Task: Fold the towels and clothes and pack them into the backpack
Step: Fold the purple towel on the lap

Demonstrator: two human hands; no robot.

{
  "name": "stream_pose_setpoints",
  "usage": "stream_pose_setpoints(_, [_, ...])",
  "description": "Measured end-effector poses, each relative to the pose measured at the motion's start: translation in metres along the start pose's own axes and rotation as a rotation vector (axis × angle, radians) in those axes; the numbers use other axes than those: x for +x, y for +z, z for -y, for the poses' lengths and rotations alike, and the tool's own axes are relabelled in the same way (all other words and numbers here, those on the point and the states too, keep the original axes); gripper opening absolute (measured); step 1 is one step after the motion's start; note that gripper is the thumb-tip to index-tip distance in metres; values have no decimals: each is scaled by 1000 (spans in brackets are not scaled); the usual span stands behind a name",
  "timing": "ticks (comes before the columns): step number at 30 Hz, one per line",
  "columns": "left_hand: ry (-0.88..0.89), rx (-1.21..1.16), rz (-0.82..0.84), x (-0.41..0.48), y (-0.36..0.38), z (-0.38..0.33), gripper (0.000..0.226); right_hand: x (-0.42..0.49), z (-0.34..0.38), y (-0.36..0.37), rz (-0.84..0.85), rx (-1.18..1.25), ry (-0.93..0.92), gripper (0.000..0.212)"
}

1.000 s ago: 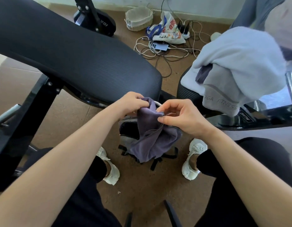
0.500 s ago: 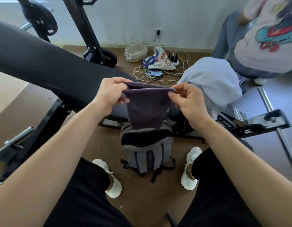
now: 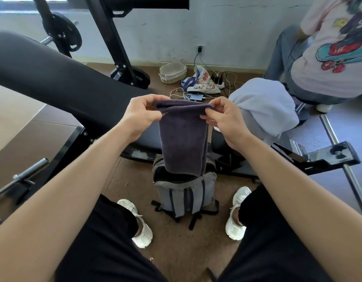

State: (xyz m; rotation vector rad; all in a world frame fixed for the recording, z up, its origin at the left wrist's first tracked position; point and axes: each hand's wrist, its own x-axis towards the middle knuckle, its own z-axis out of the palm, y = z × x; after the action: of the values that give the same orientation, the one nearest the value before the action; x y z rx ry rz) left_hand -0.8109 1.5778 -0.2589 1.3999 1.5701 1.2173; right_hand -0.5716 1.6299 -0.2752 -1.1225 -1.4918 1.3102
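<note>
At far left, the black padded bench [image 3: 60,78] is seen slanting across the view, with a weight plate [image 3: 63,35] on a bar behind it near the wall. The left hand [image 3: 140,116] is pinched shut on the left upper corner of the dark purple towel [image 3: 184,139], thumb and fingers closed over the folded top edge. The towel is held taut and roughly level along that edge and hangs straight down in a narrow folded panel; its lower end is seen at the open mouth of the grey backpack [image 3: 185,197], though whether it touches the opening cannot be told. The backpack is stood upright on the brown floor between two white shoes [image 3: 142,231]. The right hand [image 3: 224,121] is closed on the right upper corner of the same towel in a like pinch. Behind the hands, a woven basket [image 3: 173,73], a printed bag [image 3: 202,82] and tangled cables [image 3: 222,82] are shown on the floor by the wall. To the right, a pale blue garment [image 3: 265,104] is heaped on a second bench. At far right, a seated person [image 3: 326,58] is partly in view.
</note>
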Motion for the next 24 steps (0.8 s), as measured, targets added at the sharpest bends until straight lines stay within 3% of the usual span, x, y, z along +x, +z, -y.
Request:
stream_pose_setpoints(3, [59,67,-29,8,1,8,49,15,-4,3,4,-23,-2,22])
stream_pose_setpoints(8, [118,92,-145,10,4,17,26,24,-5,0,21,-30,-31,18])
stream_pose_setpoints(13, [121,132,-48,-13,11,48,25,5,-28,-5,54,-25,40,14])
stream_pose_setpoints(16, [18,157,69,-40,24,93,30,-19,-79,-7,117,-61,197,20])
stream_pose_setpoints(19, [-126,207,183,-69,39,135,31,-46,-125,-8,219,-210,313,8])
stream_pose_setpoints(24, [-239,203,237,-91,48,164,28,-62,-159,-8,309,-291,342,18])
